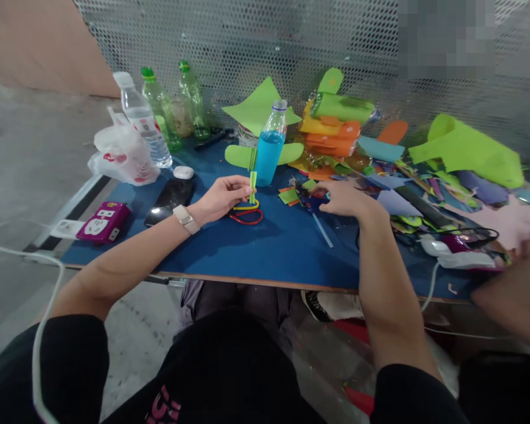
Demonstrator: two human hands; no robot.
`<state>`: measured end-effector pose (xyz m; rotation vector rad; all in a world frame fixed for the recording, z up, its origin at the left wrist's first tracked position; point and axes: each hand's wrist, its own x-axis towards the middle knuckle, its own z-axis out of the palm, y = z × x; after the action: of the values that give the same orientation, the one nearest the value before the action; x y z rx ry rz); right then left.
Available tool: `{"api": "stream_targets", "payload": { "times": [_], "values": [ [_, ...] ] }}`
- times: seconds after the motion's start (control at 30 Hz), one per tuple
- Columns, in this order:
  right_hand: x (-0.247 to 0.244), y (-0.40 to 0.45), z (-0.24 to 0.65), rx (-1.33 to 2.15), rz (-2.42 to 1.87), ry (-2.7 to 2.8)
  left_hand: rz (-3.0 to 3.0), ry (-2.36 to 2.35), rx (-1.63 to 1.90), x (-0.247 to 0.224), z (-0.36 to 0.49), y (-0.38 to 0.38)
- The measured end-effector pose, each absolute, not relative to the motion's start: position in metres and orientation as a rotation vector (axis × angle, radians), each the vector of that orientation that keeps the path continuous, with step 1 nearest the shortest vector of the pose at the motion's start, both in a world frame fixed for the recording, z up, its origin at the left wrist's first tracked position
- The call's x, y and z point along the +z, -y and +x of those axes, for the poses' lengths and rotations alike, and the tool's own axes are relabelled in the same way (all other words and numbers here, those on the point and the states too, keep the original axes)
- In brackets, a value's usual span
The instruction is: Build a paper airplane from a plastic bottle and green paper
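My left hand (229, 197) pinches a small strip of light green paper (253, 187) upright, in front of a bottle with blue liquid (270, 150). Behind that bottle lies a green paper shape with rounded ends (237, 155). Below my left hand are red and yellow scissor-like loops (247, 217) on the blue table (265, 253). My right hand (342, 199) reaches over a pile of small coloured paper pieces (290, 196), its fingers apart and nothing visible between them. A thin pale strip (322, 230) lies just beside it.
Clear and green bottles (193, 100), a plastic bag (126, 153), a black phone (170, 200) and a purple power socket (103, 222) are at the left. Coloured paper (472, 150) and scraps cover the right. Another person's arm (516, 294) reaches in at the far right.
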<state>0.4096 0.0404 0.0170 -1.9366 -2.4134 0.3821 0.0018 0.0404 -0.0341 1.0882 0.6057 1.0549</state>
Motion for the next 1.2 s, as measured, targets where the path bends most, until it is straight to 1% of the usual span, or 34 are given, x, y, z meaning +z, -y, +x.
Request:
{"api": "stream_targets", "payload": {
  "times": [0.2,0.43,0.5,0.73,0.87,0.93,1.07,1.2],
  "values": [
    [0.002,-0.042,0.409,0.297,-2.000,2.430,1.081,-0.572,1.056,-0.036,0.000,-0.041],
    [0.010,-0.034,0.412,0.354,-1.927,2.433,1.133,-0.507,1.092,-0.034,0.002,-0.042],
    [0.012,-0.031,0.416,0.320,-1.906,2.385,1.140,-0.504,1.102,-0.035,0.003,-0.042],
    [0.011,-0.034,0.406,0.219,-1.474,2.249,1.134,-0.590,1.132,-0.036,0.001,-0.044],
    [0.010,-0.032,0.383,0.163,-1.376,2.150,1.099,-0.625,1.161,-0.035,0.002,-0.045],
    [0.009,-0.026,0.371,0.244,-1.356,2.077,1.064,-0.655,1.165,-0.033,0.003,-0.044],
    [0.009,-0.009,0.348,0.523,-1.271,1.948,0.978,-0.663,1.141,-0.029,0.004,-0.040],
    [0.011,0.002,0.330,0.693,-1.214,1.951,0.964,-0.664,1.127,-0.028,0.005,-0.037]
  ]
}}
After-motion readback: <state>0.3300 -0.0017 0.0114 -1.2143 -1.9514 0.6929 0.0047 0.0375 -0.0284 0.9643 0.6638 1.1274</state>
